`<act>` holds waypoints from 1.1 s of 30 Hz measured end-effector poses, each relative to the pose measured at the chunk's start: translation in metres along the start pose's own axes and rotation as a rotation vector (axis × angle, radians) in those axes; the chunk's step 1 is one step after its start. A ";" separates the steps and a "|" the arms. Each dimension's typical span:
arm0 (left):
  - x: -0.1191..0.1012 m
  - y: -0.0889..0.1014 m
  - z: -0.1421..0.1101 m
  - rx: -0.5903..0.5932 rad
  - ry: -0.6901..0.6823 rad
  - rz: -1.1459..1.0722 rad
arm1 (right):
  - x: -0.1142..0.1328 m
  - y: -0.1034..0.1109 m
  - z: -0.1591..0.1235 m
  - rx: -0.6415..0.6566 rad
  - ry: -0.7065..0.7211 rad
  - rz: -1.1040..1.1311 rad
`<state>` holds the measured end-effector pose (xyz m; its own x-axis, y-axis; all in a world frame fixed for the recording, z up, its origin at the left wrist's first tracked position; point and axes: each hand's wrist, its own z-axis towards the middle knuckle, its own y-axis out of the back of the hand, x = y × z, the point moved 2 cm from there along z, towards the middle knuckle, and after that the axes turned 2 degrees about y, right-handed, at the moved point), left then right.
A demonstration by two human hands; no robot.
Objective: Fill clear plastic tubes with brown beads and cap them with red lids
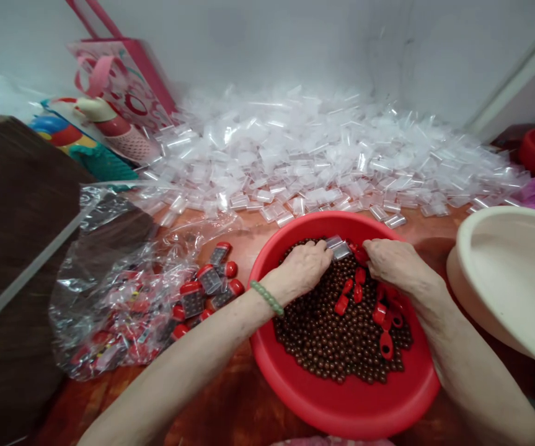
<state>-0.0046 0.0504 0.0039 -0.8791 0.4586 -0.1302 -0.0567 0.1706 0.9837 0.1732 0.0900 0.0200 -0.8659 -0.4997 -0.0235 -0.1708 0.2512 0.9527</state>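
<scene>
Over a red basin (pixel 290 406) of small brown balls (pixel 332 334), my left hand (pixel 307 266), with a green bead bracelet (pixel 267 298) at the wrist, grips a small clear plastic case (pixel 338 248). My right hand (pixel 390 263) is closed, its fingertips on a red plastic cap (pixel 359 254) just right of the case; the fingers partly hide it. Several loose red caps (pixel 386 344) lie on the balls below and beside my right hand. Left of the basin are filled cases with red caps (pixel 193 298), dark balls showing through their clear walls.
A large heap of empty clear cases (pixel 304 148) spreads along the wall. At left, a clear plastic bag (pixel 128 322) holds red pieces, beside a dark brown box (pixel 16 235). A cream basin (pixel 509 248) stands close on the right. Behind are a pink bag (pixel 132 80) and a bottle (pixel 118 127).
</scene>
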 end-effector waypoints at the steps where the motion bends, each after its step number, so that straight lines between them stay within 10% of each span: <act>1: -0.002 -0.004 0.003 0.007 -0.011 0.017 | -0.001 0.000 -0.001 0.002 -0.016 0.000; 18: 0.016 0.006 -0.004 -0.089 -0.062 -0.420 | 0.014 0.008 0.005 -0.015 0.378 0.649; 26: 0.021 0.025 -0.033 -0.213 -0.172 -0.916 | 0.011 0.007 0.005 0.347 0.486 1.430; 33: 0.025 0.029 -0.051 -0.253 -0.117 -0.962 | 0.035 0.002 0.009 0.416 0.471 1.606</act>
<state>-0.0525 0.0227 0.0353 -0.3555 0.3083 -0.8824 -0.8303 0.3293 0.4496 0.1387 0.0804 0.0183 -0.0905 0.2837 0.9546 0.4925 0.8459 -0.2047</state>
